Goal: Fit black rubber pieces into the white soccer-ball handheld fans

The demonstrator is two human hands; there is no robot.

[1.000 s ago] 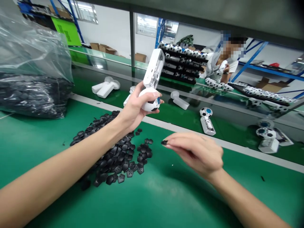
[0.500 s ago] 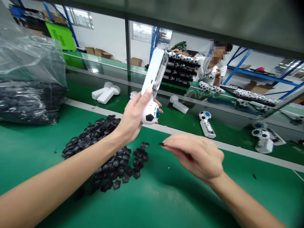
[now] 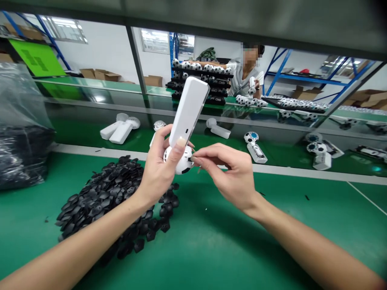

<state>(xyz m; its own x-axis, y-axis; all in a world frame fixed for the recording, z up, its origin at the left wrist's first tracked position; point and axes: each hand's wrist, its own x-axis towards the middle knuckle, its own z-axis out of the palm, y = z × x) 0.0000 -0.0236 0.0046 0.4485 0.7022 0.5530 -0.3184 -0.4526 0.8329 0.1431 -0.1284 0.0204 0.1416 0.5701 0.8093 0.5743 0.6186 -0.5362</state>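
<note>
My left hand (image 3: 160,169) is closed around the neck of a white handheld fan (image 3: 189,110), its long handle pointing up and tilted right. The fan's round head, patterned like a football, sits low in the palm, partly hidden by the thumb. My right hand (image 3: 231,173) pinches a small black pentagon piece (image 3: 192,159) against the right side of that head; the fingertips hide most of the piece. Below and left, a heap of black pentagon pieces (image 3: 102,197) lies on the green table, partly behind my left forearm.
A clear plastic bag (image 3: 24,133) of black pieces stands at left. Beyond a pale strip (image 3: 278,172), more white fans (image 3: 122,131) and fans with football heads (image 3: 256,151) lie on a dark green surface. Across from me a person (image 3: 246,76) works beside stacked trays (image 3: 201,86).
My right hand has moved up and left, bringing the black piece to the fan's head. The fan has turned in my left hand, its plain white back now facing me. The view has shifted right.
</note>
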